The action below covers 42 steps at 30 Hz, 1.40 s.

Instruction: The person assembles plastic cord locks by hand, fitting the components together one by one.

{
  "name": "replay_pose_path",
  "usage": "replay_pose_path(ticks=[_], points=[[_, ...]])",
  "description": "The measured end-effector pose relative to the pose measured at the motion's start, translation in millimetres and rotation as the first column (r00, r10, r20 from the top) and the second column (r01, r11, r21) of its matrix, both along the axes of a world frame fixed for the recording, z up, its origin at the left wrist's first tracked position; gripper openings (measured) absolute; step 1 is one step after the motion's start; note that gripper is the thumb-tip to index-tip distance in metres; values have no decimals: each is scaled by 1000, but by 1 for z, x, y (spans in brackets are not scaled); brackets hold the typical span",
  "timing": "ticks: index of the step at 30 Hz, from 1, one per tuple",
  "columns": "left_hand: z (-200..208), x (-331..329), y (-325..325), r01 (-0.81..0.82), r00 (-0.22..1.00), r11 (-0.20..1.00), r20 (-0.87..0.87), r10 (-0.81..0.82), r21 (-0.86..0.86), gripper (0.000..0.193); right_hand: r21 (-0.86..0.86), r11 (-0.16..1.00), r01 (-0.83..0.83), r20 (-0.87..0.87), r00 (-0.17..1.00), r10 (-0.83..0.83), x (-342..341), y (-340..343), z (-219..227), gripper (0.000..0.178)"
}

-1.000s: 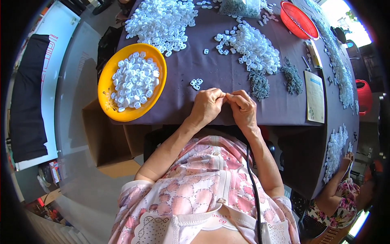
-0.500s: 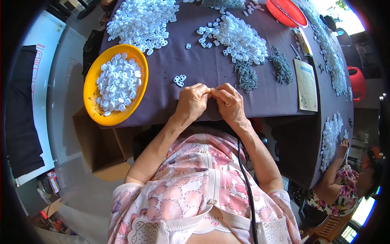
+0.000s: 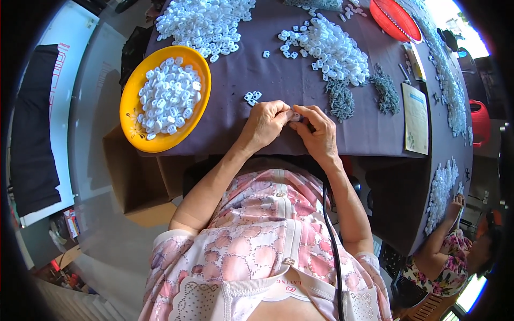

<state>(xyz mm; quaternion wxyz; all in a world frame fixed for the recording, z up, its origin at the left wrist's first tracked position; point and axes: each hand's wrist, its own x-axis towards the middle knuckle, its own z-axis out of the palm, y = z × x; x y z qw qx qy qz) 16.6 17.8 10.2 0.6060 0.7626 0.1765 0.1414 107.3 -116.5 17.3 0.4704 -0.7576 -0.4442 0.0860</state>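
My left hand [image 3: 265,124] and my right hand [image 3: 319,132] meet above the near edge of the table, fingertips pinched together. Between them shows a bit of a small white piece [image 3: 294,116], mostly hidden by the fingers. Just beyond my left hand lies a little cluster of white plastic pieces with holes [image 3: 252,98]. To the left, a yellow oval bowl [image 3: 128,115] holds a heap of the same white pieces. Beyond my right hand are two piles of small grey parts, one nearer [image 3: 340,100] and one farther right [image 3: 385,91].
Large heaps of white pieces lie at the far left [image 3: 206,24] and far middle [image 3: 340,51] of the dark-covered table. A red basket [image 3: 393,21], a beige notebook [image 3: 415,120] and a pen [image 3: 404,74] are to the right. Another person [image 3: 441,251] sits at the right side. A cardboard box [image 3: 123,176] stands below left.
My fingers have shifted around the small piece; the right hand's fingers have spread a little and more of the piece shows. The whole view has shifted slightly, moving the table contents rightward.
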Motion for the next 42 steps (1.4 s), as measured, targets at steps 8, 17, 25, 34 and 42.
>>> replay_pose_path(ticks=[8,17,25,34,42], points=[[-3,0,3,13,999,999,-35,-14,-38,19,12,1000,-9,-15,1000,9,0,1,-3,31],[4,-2,1,50,998,999,-37,-49,18,14,62,998,-13,26,1000,12,0,-1,-6,31],[6,-5,-3,-10,998,1000,-62,11,17,12,63,994,86,126,988,-94,-5,-13,2,21],[-2,-8,-3,-61,997,997,54,59,38,10,-145,902,407,455,837,-305,25,-22,1,6],[22,-42,31,-266,941,960,194,277,-83,7,-221,908,355,475,853,-218,22,-20,6,4]])
